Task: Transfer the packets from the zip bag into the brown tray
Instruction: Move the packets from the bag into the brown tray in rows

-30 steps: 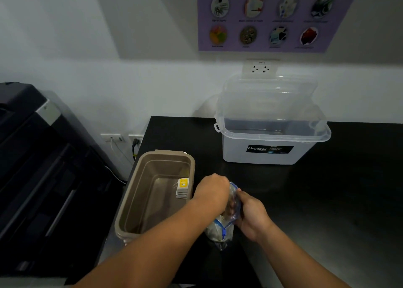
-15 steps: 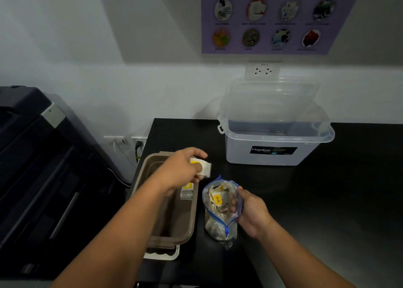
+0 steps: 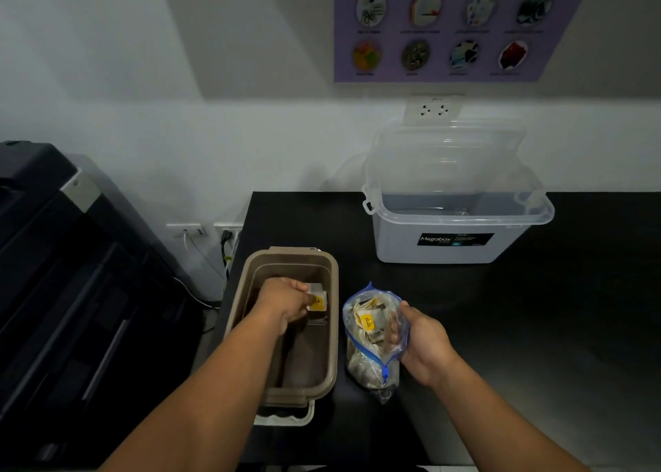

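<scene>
At the near end of the brown tray (image 3: pixel 333 328), a white scalloped piece (image 3: pixel 286 418) is seen sticking out from beneath it. The tray lies lengthwise on the black table (image 3: pixel 536 346), just beside the table's left edge, with its right rim close to the zip bag (image 3: pixel 372 364) but apart from it.

The left hand (image 3: pixel 286 301) is lowered inside the tray at its far half, and a white packet with a yellow label (image 3: pixel 317 301) is pinched between its fingers and thumb, close to the tray's right wall. A small dark stack (image 3: pixel 318 320) is made out just below the held packet; it cannot be told what it is made of.

The zip bag is held upright on the table, its blue-edged mouth open toward the camera. It is gripped from the right by the right hand (image 3: pixel 424 343), whose fingers are curled round its upper side. More packets (image 3: pixel 366 321) are seen crowded inside, one yellow label facing up.

To the right of the bag a wide stretch of bare table is left, out to the frame's edge. Left of the table, a dark printer (image 3: pixel 71 292) is set lower.

Farther back, a clear storage box (image 3: pixel 454 235) marked Megabox is placed near the table's rear edge, well apart from both hands, with its clear lid (image 3: pixel 450 153) leaned upright behind it against the wall. Above it a wall socket (image 3: pixel 434 108) and a purple poster (image 3: pixel 458 24) are fixed.
</scene>
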A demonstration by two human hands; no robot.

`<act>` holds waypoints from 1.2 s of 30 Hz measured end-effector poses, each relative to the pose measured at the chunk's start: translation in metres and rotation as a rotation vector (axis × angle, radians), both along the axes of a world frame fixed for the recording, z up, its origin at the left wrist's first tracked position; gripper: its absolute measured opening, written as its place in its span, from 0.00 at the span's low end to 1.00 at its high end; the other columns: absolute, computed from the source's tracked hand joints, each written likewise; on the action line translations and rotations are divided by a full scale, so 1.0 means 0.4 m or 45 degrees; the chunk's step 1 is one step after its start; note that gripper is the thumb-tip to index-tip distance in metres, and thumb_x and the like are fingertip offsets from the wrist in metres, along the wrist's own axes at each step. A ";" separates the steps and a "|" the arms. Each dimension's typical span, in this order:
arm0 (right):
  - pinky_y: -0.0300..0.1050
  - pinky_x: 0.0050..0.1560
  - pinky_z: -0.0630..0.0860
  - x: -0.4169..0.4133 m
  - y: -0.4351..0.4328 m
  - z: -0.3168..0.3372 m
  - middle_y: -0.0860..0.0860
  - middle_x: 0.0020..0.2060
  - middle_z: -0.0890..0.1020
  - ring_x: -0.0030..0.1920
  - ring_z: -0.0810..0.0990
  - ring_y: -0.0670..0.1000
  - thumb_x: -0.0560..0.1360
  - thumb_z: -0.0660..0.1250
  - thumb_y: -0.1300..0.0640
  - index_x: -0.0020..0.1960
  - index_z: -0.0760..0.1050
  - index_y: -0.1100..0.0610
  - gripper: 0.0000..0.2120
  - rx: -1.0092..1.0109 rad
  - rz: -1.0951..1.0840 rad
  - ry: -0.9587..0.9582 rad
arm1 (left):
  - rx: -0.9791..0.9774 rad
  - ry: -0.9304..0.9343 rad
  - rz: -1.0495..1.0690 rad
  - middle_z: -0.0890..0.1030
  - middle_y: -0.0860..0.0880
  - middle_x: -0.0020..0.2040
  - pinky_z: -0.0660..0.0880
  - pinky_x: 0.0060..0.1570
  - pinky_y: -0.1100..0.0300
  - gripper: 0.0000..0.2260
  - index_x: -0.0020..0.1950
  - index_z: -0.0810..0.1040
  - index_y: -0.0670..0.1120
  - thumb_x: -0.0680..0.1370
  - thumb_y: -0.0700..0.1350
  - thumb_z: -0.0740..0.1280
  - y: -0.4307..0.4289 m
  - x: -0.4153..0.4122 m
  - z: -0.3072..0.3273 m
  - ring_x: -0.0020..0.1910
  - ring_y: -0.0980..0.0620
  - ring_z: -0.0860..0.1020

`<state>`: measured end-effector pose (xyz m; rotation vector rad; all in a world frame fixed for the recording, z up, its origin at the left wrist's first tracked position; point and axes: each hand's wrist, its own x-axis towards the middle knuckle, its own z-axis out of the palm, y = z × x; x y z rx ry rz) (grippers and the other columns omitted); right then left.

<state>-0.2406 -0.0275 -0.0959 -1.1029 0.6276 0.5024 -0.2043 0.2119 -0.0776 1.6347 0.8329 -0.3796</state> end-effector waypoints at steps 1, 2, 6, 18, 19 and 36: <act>0.67 0.66 0.76 -0.003 0.003 0.000 0.63 0.56 0.86 0.59 0.85 0.64 0.86 0.58 0.54 0.65 0.78 0.63 0.17 0.003 -0.004 0.000 | -0.020 0.018 0.023 0.82 0.42 0.50 0.80 0.40 0.56 0.08 0.48 0.78 0.45 0.76 0.33 0.71 -0.003 0.005 -0.009 0.48 0.47 0.82; 0.67 0.66 0.76 -0.005 0.006 -0.001 0.63 0.56 0.86 0.58 0.85 0.64 0.86 0.58 0.53 0.65 0.78 0.63 0.17 0.002 -0.009 0.001 | -0.032 0.034 0.031 0.82 0.41 0.49 0.82 0.41 0.54 0.08 0.48 0.78 0.45 0.76 0.32 0.71 -0.005 0.011 -0.019 0.46 0.46 0.83; 0.66 0.66 0.77 -0.015 0.010 -0.002 0.64 0.57 0.86 0.59 0.85 0.64 0.86 0.57 0.53 0.66 0.78 0.64 0.18 0.009 -0.047 -0.011 | 0.108 0.098 -0.081 0.82 0.42 0.48 0.82 0.52 0.45 0.07 0.49 0.80 0.46 0.76 0.34 0.71 -0.005 0.019 -0.036 0.47 0.43 0.83; 0.66 0.65 0.78 -0.044 0.044 -0.011 0.65 0.57 0.85 0.59 0.84 0.65 0.86 0.59 0.54 0.66 0.77 0.65 0.18 -0.022 -0.201 -0.041 | 0.550 0.158 -0.527 0.79 0.48 0.46 0.72 0.44 0.53 0.08 0.55 0.81 0.47 0.77 0.42 0.72 -0.006 0.051 -0.027 0.42 0.51 0.76; 0.68 0.67 0.76 -0.044 0.046 -0.014 0.65 0.58 0.84 0.60 0.83 0.66 0.86 0.59 0.54 0.67 0.76 0.66 0.18 -0.029 -0.207 -0.041 | 0.608 0.163 -0.585 0.79 0.48 0.46 0.71 0.43 0.54 0.07 0.54 0.81 0.47 0.77 0.43 0.72 -0.004 0.051 -0.021 0.41 0.52 0.76; 0.59 0.53 0.82 -0.051 -0.014 0.010 0.67 0.53 0.85 0.50 0.85 0.63 0.86 0.59 0.56 0.64 0.75 0.68 0.17 -0.077 -0.080 -0.092 | 0.813 -0.629 -1.259 0.83 0.55 0.48 0.78 0.53 0.60 0.06 0.52 0.85 0.53 0.78 0.44 0.70 -0.233 -0.059 0.260 0.47 0.57 0.81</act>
